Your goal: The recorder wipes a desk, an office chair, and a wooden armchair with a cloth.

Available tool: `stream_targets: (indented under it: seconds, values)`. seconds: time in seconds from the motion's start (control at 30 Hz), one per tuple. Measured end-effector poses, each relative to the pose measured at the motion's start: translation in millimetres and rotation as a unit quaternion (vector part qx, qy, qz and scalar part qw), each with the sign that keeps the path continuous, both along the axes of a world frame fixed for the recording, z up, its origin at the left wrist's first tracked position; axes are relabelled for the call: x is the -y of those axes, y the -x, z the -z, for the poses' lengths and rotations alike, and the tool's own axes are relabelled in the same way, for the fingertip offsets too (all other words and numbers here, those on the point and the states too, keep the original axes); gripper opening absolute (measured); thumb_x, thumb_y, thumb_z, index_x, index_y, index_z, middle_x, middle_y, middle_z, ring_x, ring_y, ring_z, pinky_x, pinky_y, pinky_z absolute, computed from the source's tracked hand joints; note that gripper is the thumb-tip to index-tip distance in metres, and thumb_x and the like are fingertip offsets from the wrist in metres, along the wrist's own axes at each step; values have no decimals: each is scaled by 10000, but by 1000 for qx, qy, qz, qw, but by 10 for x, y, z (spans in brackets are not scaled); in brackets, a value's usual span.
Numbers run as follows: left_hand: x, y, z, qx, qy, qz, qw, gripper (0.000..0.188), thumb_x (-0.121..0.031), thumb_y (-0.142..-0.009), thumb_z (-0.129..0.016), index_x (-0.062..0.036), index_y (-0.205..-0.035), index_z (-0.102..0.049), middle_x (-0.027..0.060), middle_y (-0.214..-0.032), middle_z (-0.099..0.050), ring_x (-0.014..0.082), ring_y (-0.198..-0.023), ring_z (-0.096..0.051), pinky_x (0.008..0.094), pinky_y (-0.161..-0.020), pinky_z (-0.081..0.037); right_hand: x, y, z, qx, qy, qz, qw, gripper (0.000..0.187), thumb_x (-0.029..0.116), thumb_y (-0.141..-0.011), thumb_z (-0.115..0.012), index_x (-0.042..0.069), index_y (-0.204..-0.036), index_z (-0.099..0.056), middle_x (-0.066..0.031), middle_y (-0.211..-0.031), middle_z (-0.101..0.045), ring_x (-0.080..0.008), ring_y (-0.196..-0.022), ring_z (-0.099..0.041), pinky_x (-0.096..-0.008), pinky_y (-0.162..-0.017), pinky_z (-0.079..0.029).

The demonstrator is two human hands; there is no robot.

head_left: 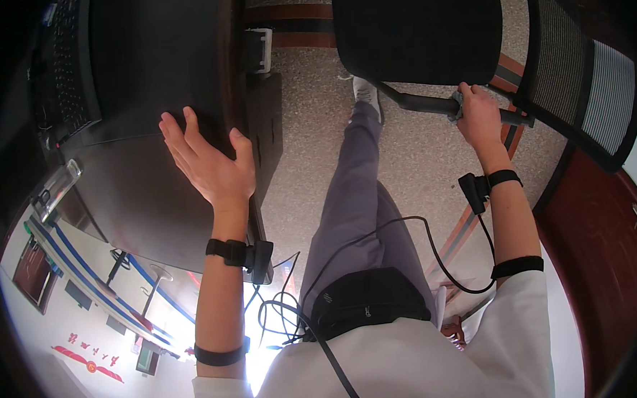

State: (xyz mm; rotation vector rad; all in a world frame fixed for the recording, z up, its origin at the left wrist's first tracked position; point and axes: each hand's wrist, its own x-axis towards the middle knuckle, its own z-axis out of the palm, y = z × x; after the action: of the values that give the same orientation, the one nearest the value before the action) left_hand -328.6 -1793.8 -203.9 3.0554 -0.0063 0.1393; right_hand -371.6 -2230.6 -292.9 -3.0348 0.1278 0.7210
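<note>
My left hand [214, 168] is held over the dark desk top [160, 70] with its fingers stretched and the thumb apart; it holds nothing. Whether the palm touches the desk, I cannot tell. On the right, my right hand [480, 118] is closed around the black armrest [429, 104] of an office chair. A bit of crumpled grey cloth [457, 107] shows between its fingers and the armrest; most of it is hidden under the hand. The chair has a black seat [417, 28] and a mesh backrest [578, 63].
A black keyboard [70, 68] lies at the desk's far left. Black cables [429, 244] run from my wrist straps across my lap. My shoe [366, 95] stands on the speckled floor [307, 113] beside the chair. A reddish-brown wooden door or cabinet [601, 234] is at the right.
</note>
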Motion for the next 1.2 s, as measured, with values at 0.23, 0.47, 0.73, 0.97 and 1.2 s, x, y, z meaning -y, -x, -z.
stream_targets:
  seconds: [0.23, 0.47, 0.73, 0.97, 1.2]
  values:
    - [4, 1, -6, 17, -2, 9, 1000, 678, -319, -924, -611, -77, -1524, -406, 196, -1659, -268, 400, -1535, -260, 528, -1230, -259, -26, -19, -23, -9, 8, -6, 1000, 449, -40, -737, -753, 67, -1155, -630, -139, -1022, -662, -341, -986, -686, -461, -857, -551]
    - [17, 0, 4, 21, -3, 10, 1000, 661, -325, -927, -606, -86, -1514, -415, 193, -1658, -277, 396, -1534, -268, 532, -1229, -264, -30, -30, -27, -23, 29, -1, 999, 482, -25, -747, -782, 71, -1195, -635, -146, -1042, -669, -336, -998, -692, -457, -873, -556]
    - [15, 7, -6, 20, -3, 8, 1000, 666, -328, -925, -610, -87, -1514, -411, 185, -1661, -270, 388, -1537, -263, 527, -1231, -263, -33, -25, -46, -16, 14, 5, 1000, 507, -31, -744, -778, 68, -1222, -642, -150, -1044, -670, -343, -1013, -685, -453, -894, -549]
    - [6, 2, 2, 19, -5, 7, 1000, 667, -333, -928, -603, -86, -1516, -409, 191, -1659, -271, 388, -1537, -262, 526, -1233, -254, -34, -26, -35, -17, 17, 3, 1000, 482, -44, -741, -758, 66, -1195, -642, -152, -1037, -667, -347, -1010, -685, -453, -891, -554]
    - [4, 7, 1, 17, -4, 6, 1000, 674, -336, -924, -603, -87, -1519, -409, 189, -1660, -270, 386, -1538, -262, 528, -1233, -255, -42, -21, -28, -10, 16, 7, 1000, 487, -49, -737, -756, 65, -1197, -648, -153, -1033, -668, -349, -997, -688, -451, -877, -562]
